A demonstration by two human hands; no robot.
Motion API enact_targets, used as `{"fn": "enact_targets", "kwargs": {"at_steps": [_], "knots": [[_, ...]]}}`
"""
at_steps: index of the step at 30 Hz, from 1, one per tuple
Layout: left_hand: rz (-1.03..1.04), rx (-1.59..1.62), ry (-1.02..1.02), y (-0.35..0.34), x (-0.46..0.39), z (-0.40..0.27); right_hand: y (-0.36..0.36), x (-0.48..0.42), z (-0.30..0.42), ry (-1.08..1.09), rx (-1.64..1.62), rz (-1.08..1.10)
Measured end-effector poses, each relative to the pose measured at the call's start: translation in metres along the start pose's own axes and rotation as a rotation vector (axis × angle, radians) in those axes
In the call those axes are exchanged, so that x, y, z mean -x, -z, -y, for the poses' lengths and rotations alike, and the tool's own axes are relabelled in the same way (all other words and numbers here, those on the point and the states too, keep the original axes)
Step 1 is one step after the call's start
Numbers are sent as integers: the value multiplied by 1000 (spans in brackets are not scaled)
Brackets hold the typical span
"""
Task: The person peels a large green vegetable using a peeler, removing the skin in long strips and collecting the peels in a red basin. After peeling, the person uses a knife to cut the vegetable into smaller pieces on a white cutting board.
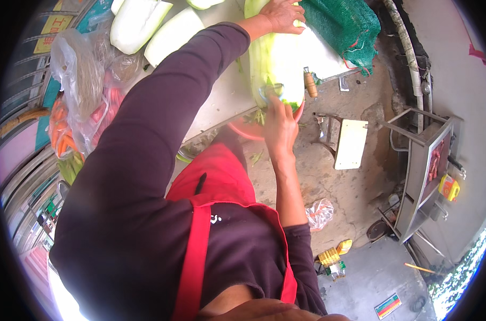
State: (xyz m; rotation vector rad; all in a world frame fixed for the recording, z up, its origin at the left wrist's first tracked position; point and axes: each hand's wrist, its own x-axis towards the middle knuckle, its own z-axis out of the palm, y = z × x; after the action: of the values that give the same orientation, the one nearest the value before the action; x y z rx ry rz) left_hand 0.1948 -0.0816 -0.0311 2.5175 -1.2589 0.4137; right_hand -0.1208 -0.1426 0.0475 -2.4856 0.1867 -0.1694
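A long, pale green gourd (pixel 267 60) lies lengthwise on the white table (pixel 223 96), its near end over the table edge. My left hand (pixel 281 17) rests on its far part with the fingers curled over the side. At the near end, my right hand (pixel 281 124) grips a small peeler-like tool (pixel 263 93) with a light-blue edge, held against the gourd's skin. The fingers partly hide the tool. Below the edge is a red basin (pixel 245 131), with green peelings (pixel 259 117) at the gourd's end. A wooden handle (pixel 310 83) shows right of the gourd.
Peeled white gourd pieces (pixel 175 38) lie at the table's far left. Plastic bags (pixel 80 76) and bagged carrots (pixel 60 128) sit at the left. A green mesh sack (pixel 343 28) lies at right. On the floor are a stool (pixel 351 144) and a metal-framed stand (pixel 417 172).
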Motion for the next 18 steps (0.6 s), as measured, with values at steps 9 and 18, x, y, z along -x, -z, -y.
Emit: {"fn": "enact_targets", "kwargs": {"at_steps": [9,18], "knots": [[10,-22,58,-8,7,1,66,96,-42,-132,48,63],[106,-135,14,-15,-13,-3,8,7,-22,128,143,30]]}}
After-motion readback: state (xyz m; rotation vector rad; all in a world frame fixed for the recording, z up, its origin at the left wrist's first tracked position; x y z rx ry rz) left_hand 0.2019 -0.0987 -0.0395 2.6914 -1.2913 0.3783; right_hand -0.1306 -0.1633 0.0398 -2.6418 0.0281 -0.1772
